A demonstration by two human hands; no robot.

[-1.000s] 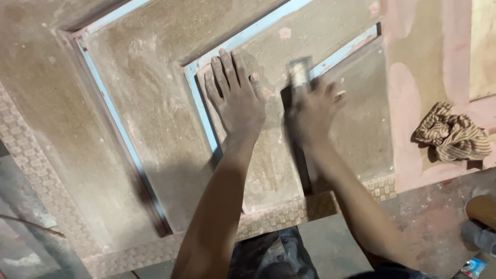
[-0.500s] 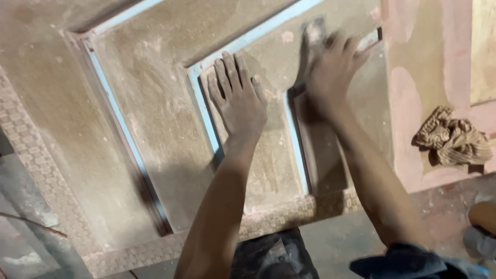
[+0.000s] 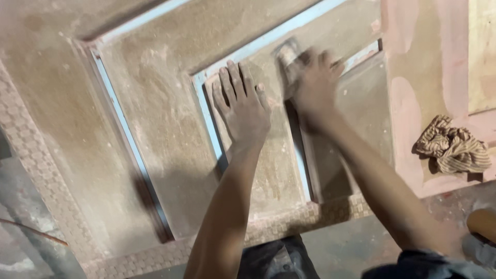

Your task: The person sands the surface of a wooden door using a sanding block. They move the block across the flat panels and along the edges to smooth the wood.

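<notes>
A large dusty brown door panel (image 3: 155, 113) with raised sections and pale blue groove edges lies flat in front of me. My left hand (image 3: 242, 106) rests palm down with fingers spread on the raised centre section. My right hand (image 3: 314, 85) is blurred and closed around a small grey sanding block (image 3: 287, 53), pressing it on the panel near the blue groove at the upper edge of the centre section.
A crumpled striped cloth (image 3: 453, 150) lies on a pink-coated board (image 3: 413, 103) to the right. The panel has a patterned border strip (image 3: 289, 225) along its near edge. A rounded orange-brown object (image 3: 483, 222) shows at the lower right.
My right hand has slid the sanding block up the panel, away from me, and slightly left. My left hand has stayed flat in the same spot.
</notes>
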